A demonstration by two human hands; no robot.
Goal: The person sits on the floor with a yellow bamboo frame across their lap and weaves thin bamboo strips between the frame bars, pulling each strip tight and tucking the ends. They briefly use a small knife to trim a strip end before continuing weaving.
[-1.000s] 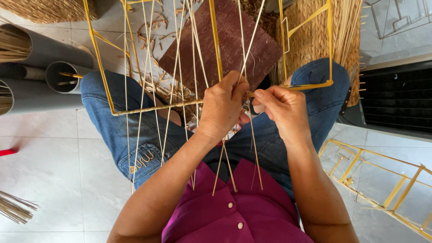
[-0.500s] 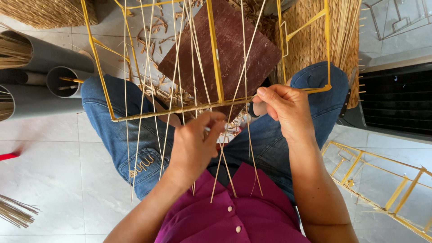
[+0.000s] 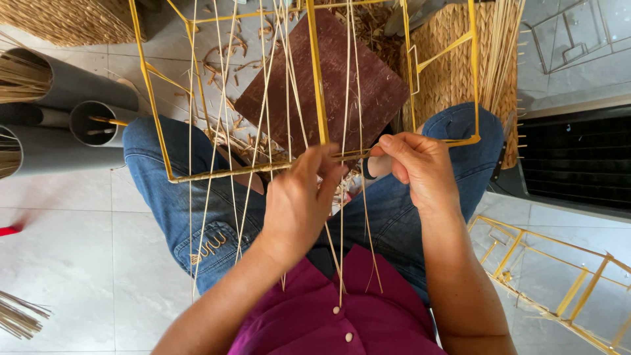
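A yellow metal frame (image 3: 152,105) rests across my knees, with several thin pale reed strands (image 3: 227,131) running lengthways over it. My left hand (image 3: 299,207) reaches up to the frame's near bar, its fingertips pinched on strands at the bar. My right hand (image 3: 417,167) sits just to the right, thumb and fingers closed on a strand lying along the same bar. The strands' loose ends hang down over my magenta shirt (image 3: 342,315). Under the frame lies a dark brown board (image 3: 355,92).
Grey tubes (image 3: 79,85) holding reed bundles lie at the left. A woven basket (image 3: 453,72) stands behind my right knee, a second yellow frame (image 3: 559,283) lies on the tiled floor at the lower right, and a black grille (image 3: 578,164) is at the right.
My left hand dropped away from the frame's near bar, then came back up to it and pinched the strands again. My right hand stayed at the bar.
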